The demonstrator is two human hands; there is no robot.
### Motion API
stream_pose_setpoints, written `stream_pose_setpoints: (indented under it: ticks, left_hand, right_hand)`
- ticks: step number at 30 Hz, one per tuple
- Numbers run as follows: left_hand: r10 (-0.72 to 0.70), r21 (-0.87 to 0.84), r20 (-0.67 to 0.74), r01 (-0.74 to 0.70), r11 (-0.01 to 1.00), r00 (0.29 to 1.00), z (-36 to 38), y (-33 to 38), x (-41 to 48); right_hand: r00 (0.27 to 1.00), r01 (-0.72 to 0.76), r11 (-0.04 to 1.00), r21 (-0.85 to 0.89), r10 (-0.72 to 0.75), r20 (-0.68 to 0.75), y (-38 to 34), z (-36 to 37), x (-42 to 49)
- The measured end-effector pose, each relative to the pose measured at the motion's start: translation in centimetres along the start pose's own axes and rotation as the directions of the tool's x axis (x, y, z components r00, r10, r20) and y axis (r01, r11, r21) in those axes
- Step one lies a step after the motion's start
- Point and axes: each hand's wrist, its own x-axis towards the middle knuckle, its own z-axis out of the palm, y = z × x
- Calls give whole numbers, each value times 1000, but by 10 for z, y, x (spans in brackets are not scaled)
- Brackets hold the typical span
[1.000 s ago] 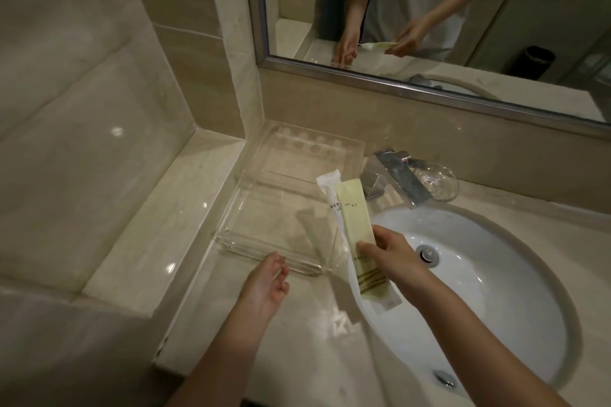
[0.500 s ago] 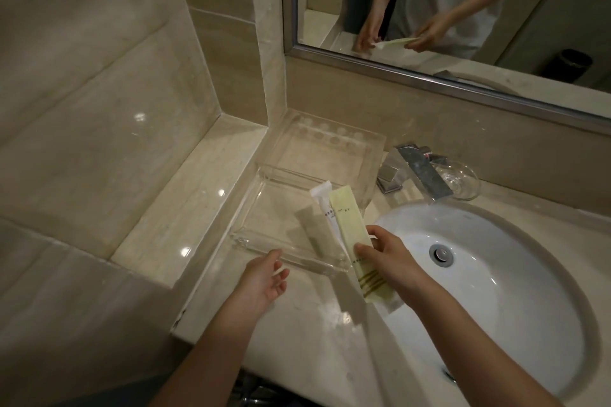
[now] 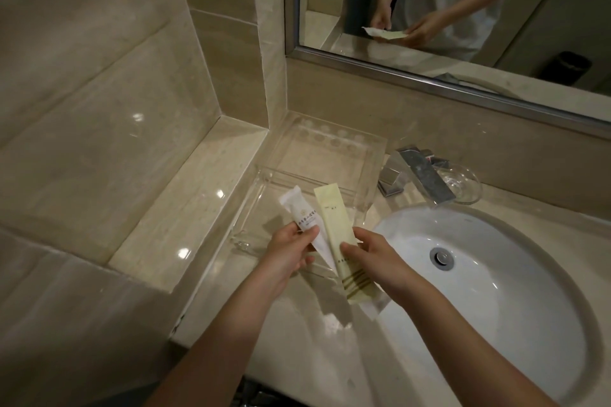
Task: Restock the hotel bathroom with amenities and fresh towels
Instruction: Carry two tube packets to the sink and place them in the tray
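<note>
Beige marble walls point(image 3: 99, 82) showed light spots; framed mirror point(image 3: 545, 26) hung above counter point(image 3: 291, 334); white sink point(image 3: 515, 307) sat by chrome faucet point(image 3: 420, 175).

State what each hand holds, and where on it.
Left hand pinches the white packet near its middle. Right hand holds the pale green packet around its middle, thumb on the front.

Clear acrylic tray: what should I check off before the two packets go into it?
1. Left hand pinches white paper sachet: ok.
2. Right hand grips long pale-green flat packet: ok.
3. Right hand holds only that packet: cannot tell; something pale shows beneath it.
4. Clear acrylic tray sits flat on beige stone counter: ok.
5. Both packets' upper ends point over the tray: ok.
</note>
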Motion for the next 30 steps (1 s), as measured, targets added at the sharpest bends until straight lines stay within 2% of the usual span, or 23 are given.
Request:
stream_pose_setpoints:
  ticks: [3, 5, 9, 11, 14, 17, 19, 21, 23, 26, 28, 30]
  left_hand:
    - [32, 9, -79, -32, 999, 996, 2, -1, 5]
    - [44, -9, -164, -46, 999, 985, -1, 0, 8]
    - [18, -166, -331, -77, 983, 944, -16, 6, 17]
    - [36, -162, -393, -107, 981, 919, -23, 5, 24]
    - [149, 5, -486, -167, 986, 861, -31, -2, 34]
    - [238, 294, -504, -95, 951, 830, -42, -14, 43]
    - [296, 548, -455, 2, 836, 840, -50, -21, 48]
    - [344, 775, -384, 96, 624, 857, -56, -26, 49]
    - [403, 885, -324, 123, 449, 856, -59, -29, 47]
    - [504, 971, -129, 6, 238, 854, -62, -39, 47]
    - [474, 985, 40, -115, 130, 880, -62, -45, 47]
    - [397, 978, 154, -196, 68, 905, -61, -52, 47]
  right_hand:
    - [999, -16, 1000, -4, 16, 43, -1, -3, 2]
    - [999, -31, 999, -37, 31, 20, -2, -6, 6]
    - [1000, -26, 989, -147, 23, -18, 0, -10, 12]
    - [998, -18, 983, -185, 8, -56, 1, -10, 16]
    - [993, -4, 944, -330, -35, -111, 2, -8, 31]
    - [994, -2, 885, -466, -48, -95, 2, -3, 46]
    - [997, -5, 859, -511, -38, -73, 3, 0, 53]
    - [998, -8, 837, -547, -28, -58, 5, 1, 59]
    - [999, -15, 821, -570, -16, -50, 9, 1, 64]
    - [999, -18, 804, -594, -9, -43, 13, 3, 68]
    - [999, -16, 777, -630, -10, -39, 17, 6, 71]
    - [999, -20, 705, -709, -4, -32, 20, 9, 74]
